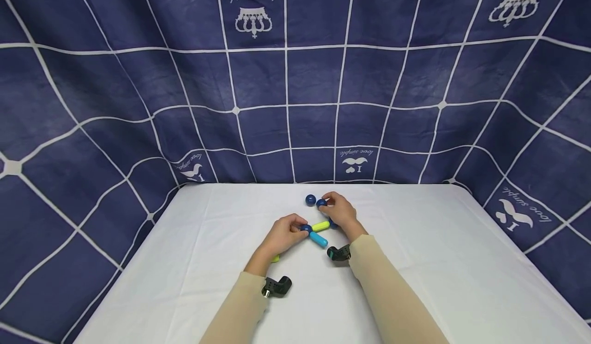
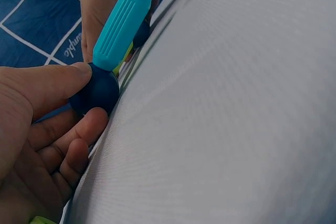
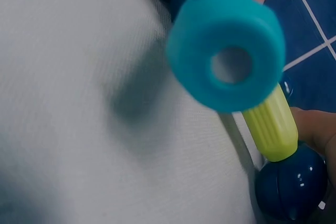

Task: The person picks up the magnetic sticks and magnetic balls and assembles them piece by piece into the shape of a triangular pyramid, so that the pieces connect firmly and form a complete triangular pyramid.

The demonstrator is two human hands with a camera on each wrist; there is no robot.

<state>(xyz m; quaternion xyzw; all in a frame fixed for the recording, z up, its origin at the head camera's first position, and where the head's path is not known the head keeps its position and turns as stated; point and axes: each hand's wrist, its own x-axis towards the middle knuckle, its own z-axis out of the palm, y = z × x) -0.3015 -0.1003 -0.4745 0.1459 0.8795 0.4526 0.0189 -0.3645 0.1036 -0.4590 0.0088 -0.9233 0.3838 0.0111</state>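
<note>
My left hand pinches a dark blue ball between thumb and fingers, low over the white cloth. A cyan ribbed rod sticks out of this ball, its free end showing a round hole in the right wrist view. From the same ball a yellow-green rod runs to a second blue ball, which lies beside my right wrist and is partly covered in the head view. Farther back, my right hand has its fingertips on another blue ball, seemingly pinching it.
Just left of that ball another loose blue ball lies on the white table. Part of another yellow-green piece shows beside my left wrist. A dark blue curtain with white lines stands behind the table and along its sides.
</note>
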